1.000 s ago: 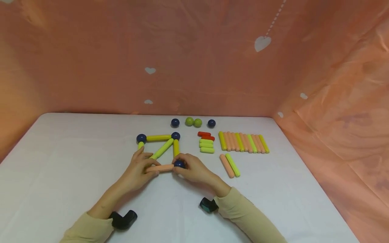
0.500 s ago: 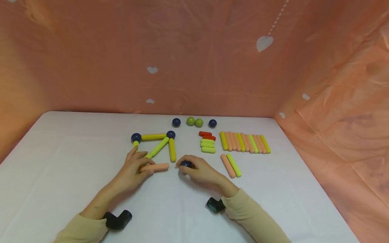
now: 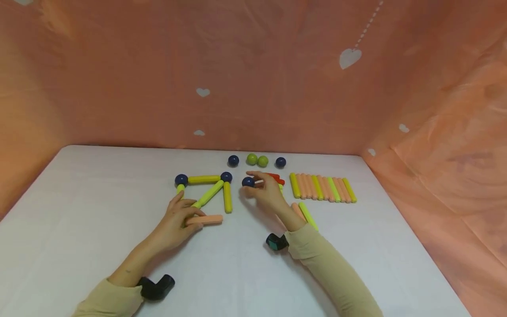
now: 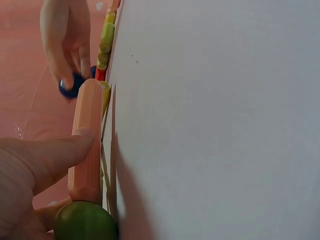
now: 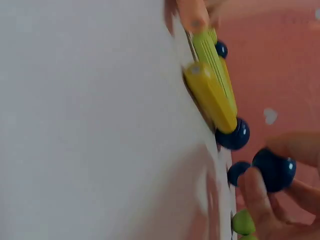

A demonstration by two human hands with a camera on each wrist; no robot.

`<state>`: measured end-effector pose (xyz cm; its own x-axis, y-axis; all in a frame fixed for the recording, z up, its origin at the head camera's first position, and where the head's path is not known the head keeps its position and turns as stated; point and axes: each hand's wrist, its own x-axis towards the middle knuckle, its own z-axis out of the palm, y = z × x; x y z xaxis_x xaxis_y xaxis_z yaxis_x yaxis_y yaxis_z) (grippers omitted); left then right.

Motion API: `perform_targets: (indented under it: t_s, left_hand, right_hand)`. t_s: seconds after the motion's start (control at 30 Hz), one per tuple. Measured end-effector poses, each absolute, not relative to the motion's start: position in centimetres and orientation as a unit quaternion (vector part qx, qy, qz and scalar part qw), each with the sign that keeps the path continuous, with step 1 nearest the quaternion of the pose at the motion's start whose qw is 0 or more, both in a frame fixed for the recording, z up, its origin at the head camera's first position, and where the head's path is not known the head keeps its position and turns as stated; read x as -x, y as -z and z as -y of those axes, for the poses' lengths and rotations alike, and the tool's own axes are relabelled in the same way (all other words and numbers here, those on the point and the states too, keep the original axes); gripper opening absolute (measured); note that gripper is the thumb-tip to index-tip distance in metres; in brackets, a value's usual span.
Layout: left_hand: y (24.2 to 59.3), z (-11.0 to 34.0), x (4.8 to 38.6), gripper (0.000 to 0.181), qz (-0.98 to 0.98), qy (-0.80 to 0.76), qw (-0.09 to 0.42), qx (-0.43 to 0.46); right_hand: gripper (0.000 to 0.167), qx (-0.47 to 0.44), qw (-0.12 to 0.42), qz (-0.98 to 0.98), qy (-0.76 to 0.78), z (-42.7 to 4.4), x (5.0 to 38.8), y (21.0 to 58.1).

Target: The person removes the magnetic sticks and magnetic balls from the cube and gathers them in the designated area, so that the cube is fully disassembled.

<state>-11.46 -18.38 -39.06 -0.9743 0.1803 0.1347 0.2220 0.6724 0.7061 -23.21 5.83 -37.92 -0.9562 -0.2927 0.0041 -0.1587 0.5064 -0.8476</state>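
My left hand (image 3: 176,224) grips a peach rod (image 3: 211,219), thumb along its side; a green ball (image 4: 85,222) sits at the rod's near end in the left wrist view. Between thumb and fingers of my right hand (image 3: 271,193) is a dark blue ball (image 3: 248,182), held off the table and apart from the rods. Beyond the left hand lies a frame: a blue ball (image 3: 181,179), a yellow rod (image 3: 203,179), another blue ball (image 3: 226,177), a second yellow rod (image 3: 227,198) with a free near end, and a diagonal lime rod (image 3: 210,193). The left fingers partly cover another lime rod (image 3: 180,188).
Loose blue balls (image 3: 233,160) and green balls (image 3: 251,159) line the far edge. A row of rods (image 3: 322,188) lies at right. Red short rods (image 3: 280,181) are partly behind the right hand; a lime rod (image 3: 308,215) lies beside its wrist.
The right hand has drawn the blue ball away from the peach and yellow rods' ends, first rightward, then toward the far side. The left hand has kept its grip, shifting slightly with the frame.
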Motion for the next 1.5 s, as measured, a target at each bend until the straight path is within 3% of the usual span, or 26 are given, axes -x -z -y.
perform_targets:
  t_s: [0.27, 0.57, 0.9, 1.13, 1.37, 1.5]
  left_hand:
    - [39.1, 18.2, 11.3, 0.012, 0.912, 0.397, 0.027, 0.103]
    - [39.3, 18.3, 11.4, 0.012, 0.913, 0.395, 0.024, 0.097]
    - [39.2, 18.2, 11.2, 0.011, 0.913, 0.396, 0.029, 0.098]
    - [39.1, 18.4, 11.1, 0.012, 0.913, 0.393, 0.032, 0.101]
    - [39.0, 18.5, 11.0, 0.012, 0.914, 0.388, 0.041, 0.109]
    - [39.0, 18.4, 11.2, 0.011, 0.913, 0.391, 0.038, 0.113]
  right_hand:
    - [0.043, 0.068, 0.04, -0.848, 0.524, -3.9, 26.5, 38.5]
    - [0.038, 0.059, 0.0, -0.874, 0.483, -2.3, 28.6, 39.0]
    - [0.042, 0.081, -0.011, -0.889, 0.451, -2.4, 28.8, 39.0]
    - [0.034, 0.092, -0.076, -0.865, 0.487, -2.3, 26.2, 38.7]
    - [0.042, 0.097, 0.013, -0.871, 0.481, -0.7, 22.5, 38.8]
    - [0.047, 0.079, 0.032, -0.881, 0.466, 0.0, 22.0, 39.0]
